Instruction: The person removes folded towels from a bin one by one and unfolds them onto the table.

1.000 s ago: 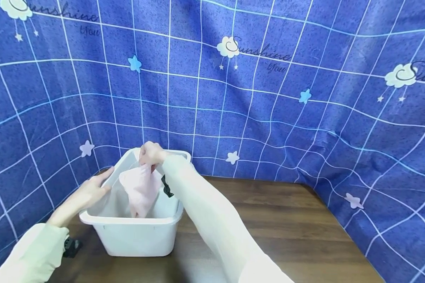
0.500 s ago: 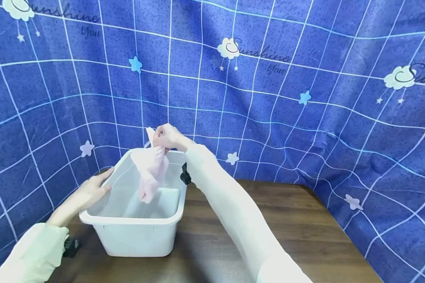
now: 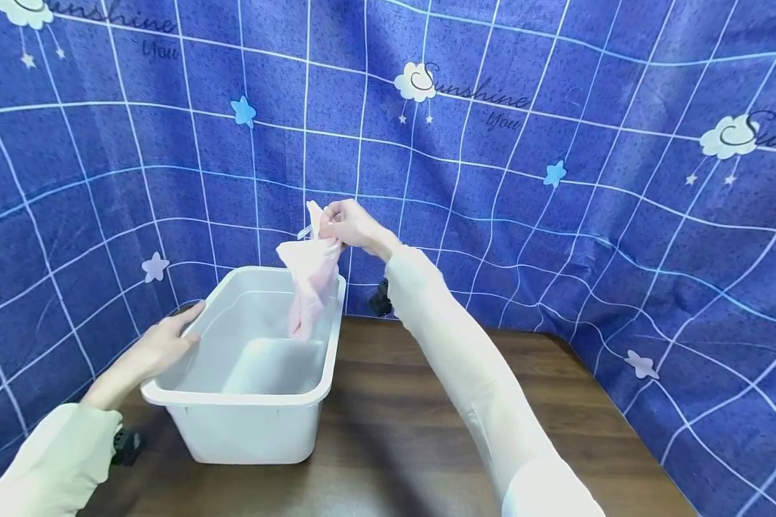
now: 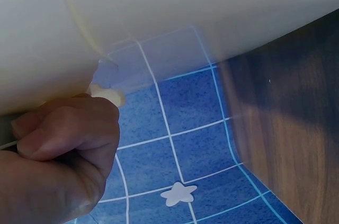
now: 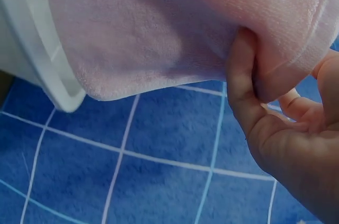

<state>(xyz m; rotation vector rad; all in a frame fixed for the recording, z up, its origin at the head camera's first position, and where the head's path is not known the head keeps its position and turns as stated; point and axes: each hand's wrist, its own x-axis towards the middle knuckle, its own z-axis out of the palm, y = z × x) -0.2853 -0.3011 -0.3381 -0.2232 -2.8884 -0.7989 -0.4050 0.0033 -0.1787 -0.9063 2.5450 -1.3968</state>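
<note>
A white, rectangular, rounded-cornered plastic tub (image 3: 255,432) stands upright on the dark brown wood-grain table (image 3: 440,402), its smooth pale floor showing inside. A soft, pale pink fleecy cloth (image 3: 310,280) hangs over the far right part of the tub, its lower end seen against the inner wall; whether that end dips below the rim, I cannot tell. The right hand (image 3: 356,226) pinches the cloth near its top between thumb and fingers. The left hand (image 3: 162,347) grips the tub's left rim, fingers curled
</note>
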